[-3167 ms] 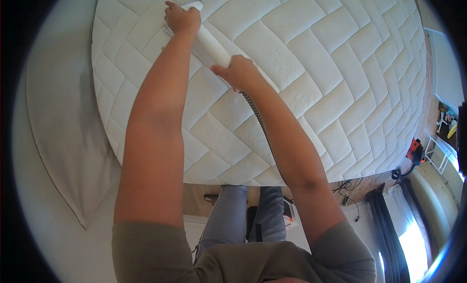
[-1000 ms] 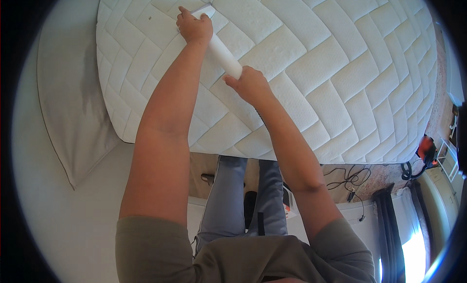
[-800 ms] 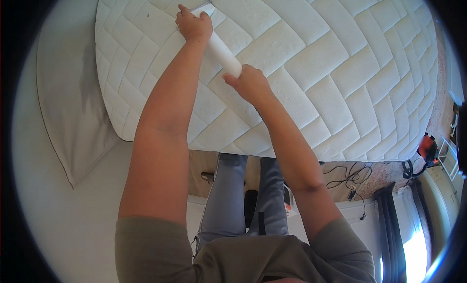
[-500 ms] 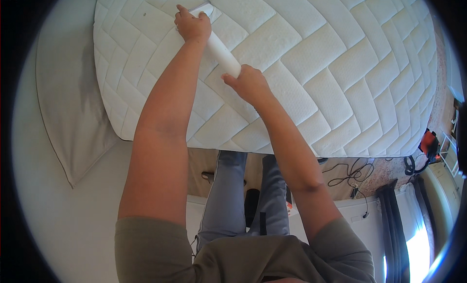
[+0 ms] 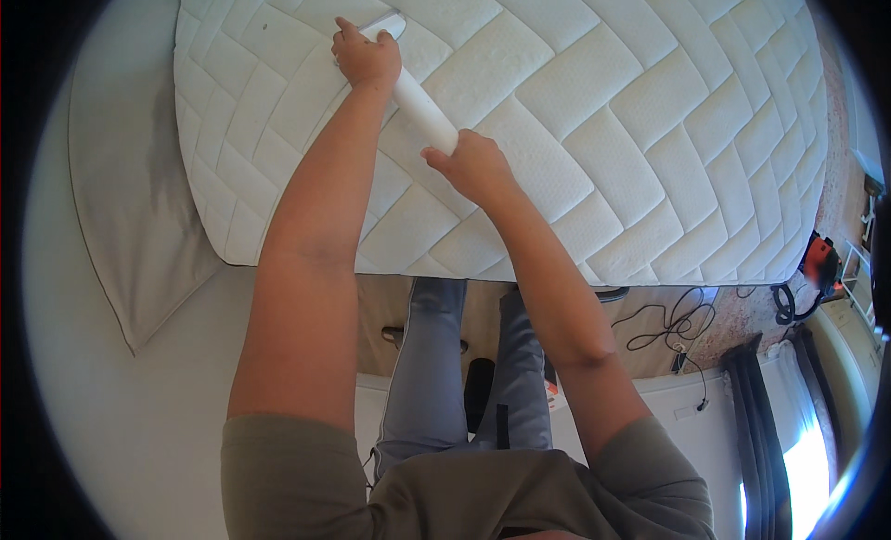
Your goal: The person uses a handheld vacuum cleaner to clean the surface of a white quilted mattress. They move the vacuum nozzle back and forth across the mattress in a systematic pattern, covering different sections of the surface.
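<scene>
With left hand point(image 5: 368, 59) clasping the white tool's head point(image 5: 390, 25) and right hand point(image 5: 475, 166) gripping its tube point(image 5: 424, 109), level, even pressure should serve best toward the left edge of the mattress point(image 5: 631, 160) (contact hidden, apparently flush).

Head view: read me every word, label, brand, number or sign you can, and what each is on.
No text can be read in this view.
White tool, held by the left hand and right hand: no lettering on the visible part.
Mattress: quilted pattern, no lettering seen.
Red-and-black object, right: too small and blurred.
White-and-orange item beside the trousers: mostly hidden, unreadable.
</scene>
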`<action>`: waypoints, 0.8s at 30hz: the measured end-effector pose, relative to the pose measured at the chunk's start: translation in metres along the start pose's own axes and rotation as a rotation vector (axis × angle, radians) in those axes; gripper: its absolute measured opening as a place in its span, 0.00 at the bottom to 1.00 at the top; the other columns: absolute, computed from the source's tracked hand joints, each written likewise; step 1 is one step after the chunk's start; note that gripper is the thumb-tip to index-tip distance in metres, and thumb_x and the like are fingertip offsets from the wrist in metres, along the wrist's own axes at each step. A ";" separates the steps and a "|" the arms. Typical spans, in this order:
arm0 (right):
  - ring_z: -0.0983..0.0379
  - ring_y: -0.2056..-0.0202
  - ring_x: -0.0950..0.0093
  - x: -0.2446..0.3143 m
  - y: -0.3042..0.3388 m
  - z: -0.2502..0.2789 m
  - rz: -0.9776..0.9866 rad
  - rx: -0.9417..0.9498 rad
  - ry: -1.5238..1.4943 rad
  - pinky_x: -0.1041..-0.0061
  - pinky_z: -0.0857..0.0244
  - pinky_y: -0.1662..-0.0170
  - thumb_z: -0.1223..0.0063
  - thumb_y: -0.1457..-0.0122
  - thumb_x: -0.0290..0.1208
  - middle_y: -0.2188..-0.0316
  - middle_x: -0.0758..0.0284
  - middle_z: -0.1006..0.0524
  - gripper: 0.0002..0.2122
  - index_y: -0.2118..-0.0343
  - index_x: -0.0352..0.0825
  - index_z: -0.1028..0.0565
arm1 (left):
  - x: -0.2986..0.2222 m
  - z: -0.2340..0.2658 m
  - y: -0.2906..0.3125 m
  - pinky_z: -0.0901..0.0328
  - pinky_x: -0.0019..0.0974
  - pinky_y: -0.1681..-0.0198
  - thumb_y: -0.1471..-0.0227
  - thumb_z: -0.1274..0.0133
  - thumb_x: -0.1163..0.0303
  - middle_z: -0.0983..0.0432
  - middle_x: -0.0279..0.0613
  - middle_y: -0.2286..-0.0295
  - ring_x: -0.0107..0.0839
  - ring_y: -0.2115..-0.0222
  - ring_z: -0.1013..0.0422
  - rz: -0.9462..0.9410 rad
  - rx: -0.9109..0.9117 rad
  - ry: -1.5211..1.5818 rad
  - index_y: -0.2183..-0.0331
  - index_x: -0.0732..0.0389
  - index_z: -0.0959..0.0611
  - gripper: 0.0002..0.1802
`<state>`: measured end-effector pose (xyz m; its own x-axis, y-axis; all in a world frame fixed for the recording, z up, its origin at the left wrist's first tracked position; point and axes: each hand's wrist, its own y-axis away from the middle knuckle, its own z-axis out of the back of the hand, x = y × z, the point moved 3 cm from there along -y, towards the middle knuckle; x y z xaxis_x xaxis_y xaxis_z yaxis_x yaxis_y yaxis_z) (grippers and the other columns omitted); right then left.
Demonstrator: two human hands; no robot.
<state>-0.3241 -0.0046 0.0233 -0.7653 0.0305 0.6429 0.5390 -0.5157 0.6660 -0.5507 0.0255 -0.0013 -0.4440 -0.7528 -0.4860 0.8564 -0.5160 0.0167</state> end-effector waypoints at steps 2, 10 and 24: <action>0.20 0.65 0.55 -0.005 0.008 0.000 0.002 0.001 -0.007 0.60 0.29 0.60 0.39 0.45 0.52 0.70 0.50 0.19 0.27 0.64 0.23 0.22 | 0.000 0.000 0.009 0.38 0.49 0.41 0.48 0.44 0.64 0.35 0.56 0.46 0.52 0.44 0.38 -0.016 -0.013 -0.001 0.35 0.73 0.45 0.46; 0.21 0.60 0.52 -0.026 0.035 0.006 -0.027 0.034 -0.007 0.59 0.28 0.57 0.38 0.45 0.51 0.64 0.48 0.19 0.27 0.61 0.24 0.23 | -0.004 -0.004 0.044 0.38 0.50 0.41 0.48 0.44 0.64 0.35 0.57 0.46 0.53 0.44 0.38 -0.004 -0.007 0.026 0.35 0.73 0.46 0.46; 0.21 0.60 0.52 -0.082 0.086 0.015 -0.050 0.035 0.015 0.58 0.28 0.57 0.37 0.46 0.51 0.64 0.48 0.19 0.26 0.61 0.26 0.23 | -0.020 -0.014 0.120 0.39 0.50 0.41 0.50 0.43 0.67 0.34 0.58 0.47 0.53 0.45 0.39 -0.026 -0.026 0.068 0.36 0.75 0.45 0.46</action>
<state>-0.2100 -0.0381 0.0338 -0.7965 0.0426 0.6032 0.5118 -0.4836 0.7100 -0.4350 -0.0159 -0.0024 -0.4477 -0.7092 -0.5445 0.8518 -0.5235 -0.0185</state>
